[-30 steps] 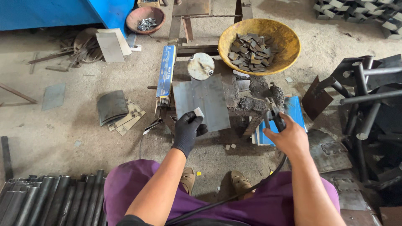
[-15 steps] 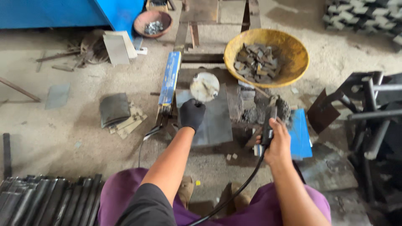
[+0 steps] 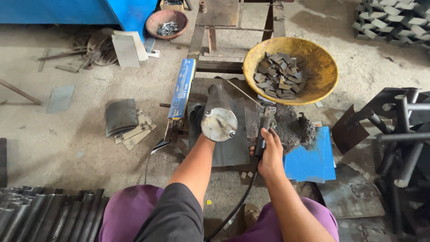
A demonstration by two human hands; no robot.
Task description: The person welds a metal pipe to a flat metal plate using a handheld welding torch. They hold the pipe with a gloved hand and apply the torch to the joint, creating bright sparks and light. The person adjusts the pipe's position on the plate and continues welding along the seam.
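While the person sits low with purple-clad knees spread at the bottom of the head view, both forearms reach forward over a dark steel plate (image 3: pixel 235 148) lying on the workshop floor. The left arm, in a dark sleeve to the elbow, runs up and slightly right; its hand (image 3: pixel 197 123) wears a black glove and is mostly hidden behind the thick metal cylinder (image 3: pixel 218 117) it holds up, so only a dark edge of the glove shows at the cylinder's left side. That hand is wrapped around the cylinder, which is tipped so its round, shiny end face points toward the camera, above the plate.

The right arm is bare and stretches straight forward; the right hand (image 3: pixel 270 150) is closed in a fist around the handle of a welding electrode holder (image 3: pixel 264 130), knuckles up, thumb side toward the cylinder. A thin rod (image 3: pixel 244 92) runs from the holder's head up and left, passing just beside the cylinder's far end. A black cable (image 3: pixel 237 204) trails from the handle back between the knees.

Just past the right hand sit a dark lump of slag (image 3: pixel 293 130) and a blue sheet (image 3: pixel 309 159). Farther off stands a yellow bowl (image 3: pixel 322 76) of small metal pieces, and a blue electrode box (image 3: pixel 181 94) lies left of the cylinder.
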